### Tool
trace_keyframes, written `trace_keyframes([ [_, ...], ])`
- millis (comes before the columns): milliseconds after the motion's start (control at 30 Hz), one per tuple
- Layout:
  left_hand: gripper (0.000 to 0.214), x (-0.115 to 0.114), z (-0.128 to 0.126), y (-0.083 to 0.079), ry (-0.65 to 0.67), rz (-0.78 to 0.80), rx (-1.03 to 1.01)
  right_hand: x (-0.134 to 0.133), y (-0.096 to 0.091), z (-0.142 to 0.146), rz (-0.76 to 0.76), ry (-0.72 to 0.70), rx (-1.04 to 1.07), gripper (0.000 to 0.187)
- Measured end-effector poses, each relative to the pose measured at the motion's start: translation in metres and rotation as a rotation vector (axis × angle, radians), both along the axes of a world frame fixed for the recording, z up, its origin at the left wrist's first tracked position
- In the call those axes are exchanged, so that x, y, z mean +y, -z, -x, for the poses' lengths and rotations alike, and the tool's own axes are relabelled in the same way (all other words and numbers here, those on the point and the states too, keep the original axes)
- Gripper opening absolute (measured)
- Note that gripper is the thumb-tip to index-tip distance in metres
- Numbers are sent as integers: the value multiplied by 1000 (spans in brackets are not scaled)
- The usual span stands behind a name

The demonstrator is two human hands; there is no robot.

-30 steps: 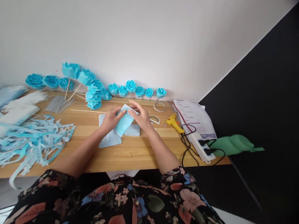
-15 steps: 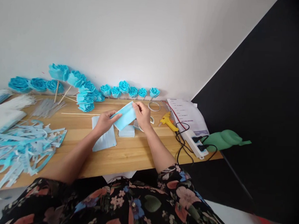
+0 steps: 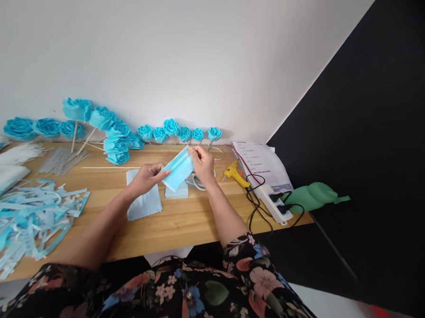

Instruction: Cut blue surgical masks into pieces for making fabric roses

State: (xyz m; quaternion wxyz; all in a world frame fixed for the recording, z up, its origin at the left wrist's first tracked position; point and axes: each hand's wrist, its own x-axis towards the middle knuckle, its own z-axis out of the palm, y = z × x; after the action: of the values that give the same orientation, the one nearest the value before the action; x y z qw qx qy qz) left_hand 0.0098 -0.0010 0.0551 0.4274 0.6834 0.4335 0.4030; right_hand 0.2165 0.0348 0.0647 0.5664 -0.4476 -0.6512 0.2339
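A light-blue disposable face mask [image 3: 179,169] is stretched at a slant between my two hands above the wooden table. My left hand [image 3: 147,178] pinches its lower left edge between thumb and fingers. At its upper right corner, my right hand [image 3: 202,163] grips with thumb and fingertips. Below my left hand lies a paler flat mask piece [image 3: 146,205] with pleats. A small stack of pale blue pieces [image 3: 176,191] sits under the held mask. Scissors [image 3: 198,183], partly hidden by my right hand and wrist, lie beside that stack.
Blue paper-like flowers [image 3: 117,144] on sticks line the wall. Cut strips [image 3: 31,216] heap at left, near thin wires [image 3: 63,159]. At right are a yellow glue gun [image 3: 236,173], a tape roll [image 3: 215,153], papers [image 3: 260,164], a power strip [image 3: 276,205] with cords and a green object [image 3: 313,197].
The view has shifted slightly, so the table things appear a little left and lower. Both hands still hold the mask, which is tilted a little differently.
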Motion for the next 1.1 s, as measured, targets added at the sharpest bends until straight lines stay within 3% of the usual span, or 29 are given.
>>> trace_keyframes([
  [100,48,-2,2,-6,63,16,-22,0,0,-2,24,-15,-6,42],
  [233,47,-1,8,-8,21,15,-33,0,1,-2,13,-52,-6,40],
  [467,40,8,9,3,-287,-33,-150,3,11,2,-5,-38,-8,38],
  [633,27,11,8,5,-380,20,-219,7,16,3,13,23,25,40],
  [900,38,14,5,7,-394,200,-463,7,17,3,-27,62,25,37],
  [1100,40,11,0,6,-310,261,-594,8,20,4,-2,74,40,39],
])
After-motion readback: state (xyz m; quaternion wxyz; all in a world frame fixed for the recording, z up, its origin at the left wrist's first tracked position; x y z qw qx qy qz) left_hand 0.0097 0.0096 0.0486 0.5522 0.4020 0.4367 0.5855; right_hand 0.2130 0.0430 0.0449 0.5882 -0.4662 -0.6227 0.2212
